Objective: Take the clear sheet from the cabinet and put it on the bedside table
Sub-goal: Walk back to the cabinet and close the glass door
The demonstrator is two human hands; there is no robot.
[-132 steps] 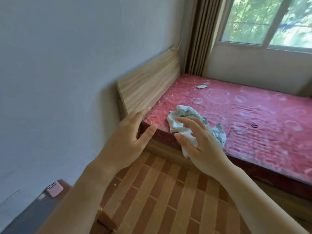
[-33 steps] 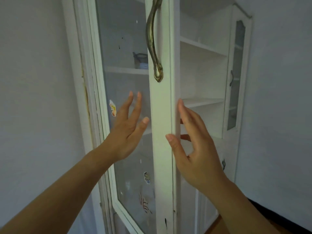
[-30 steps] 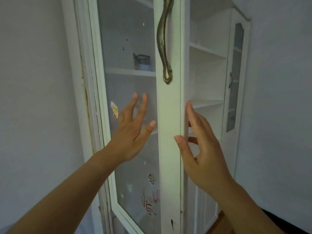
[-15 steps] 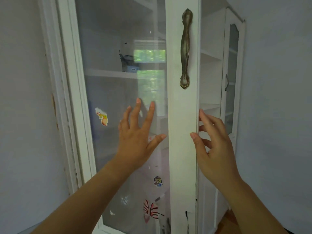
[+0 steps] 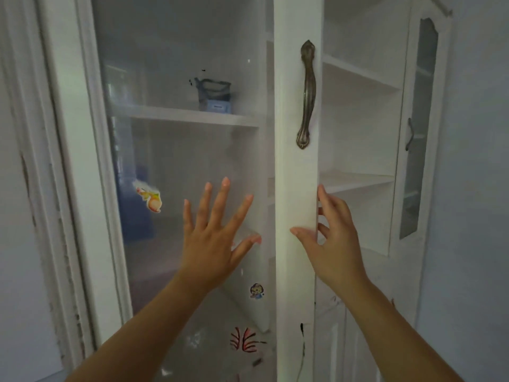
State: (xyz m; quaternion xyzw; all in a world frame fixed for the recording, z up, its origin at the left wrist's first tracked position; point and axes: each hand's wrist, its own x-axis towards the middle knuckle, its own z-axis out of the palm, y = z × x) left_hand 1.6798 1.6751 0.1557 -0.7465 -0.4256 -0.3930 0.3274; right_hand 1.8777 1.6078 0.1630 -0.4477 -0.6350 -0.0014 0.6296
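Observation:
A white cabinet stands in front of me, its glass door (image 5: 176, 161) partly swung out. My left hand (image 5: 212, 241) is spread open, palm toward the glass pane, holding nothing. My right hand (image 5: 333, 244) grips the edge of the door's white frame (image 5: 296, 188), thumb on the front and fingers curled behind it, well below the bronze handle (image 5: 307, 95). I cannot make out a clear sheet. Behind the glass a pale flat panel (image 5: 248, 288) leans on a lower shelf.
A small blue container (image 5: 214, 96) sits on the upper shelf behind the glass. Bare white shelves (image 5: 355, 180) show in the open right half. A second glass door (image 5: 418, 128) stands open at far right. Cartoon stickers (image 5: 150, 197) dot the glass. Plain walls flank the cabinet.
I turned from the bed to the cabinet. Over the last second the door's frame has shifted right in view, the cabinet looms closer, and both hands have stayed at the door.

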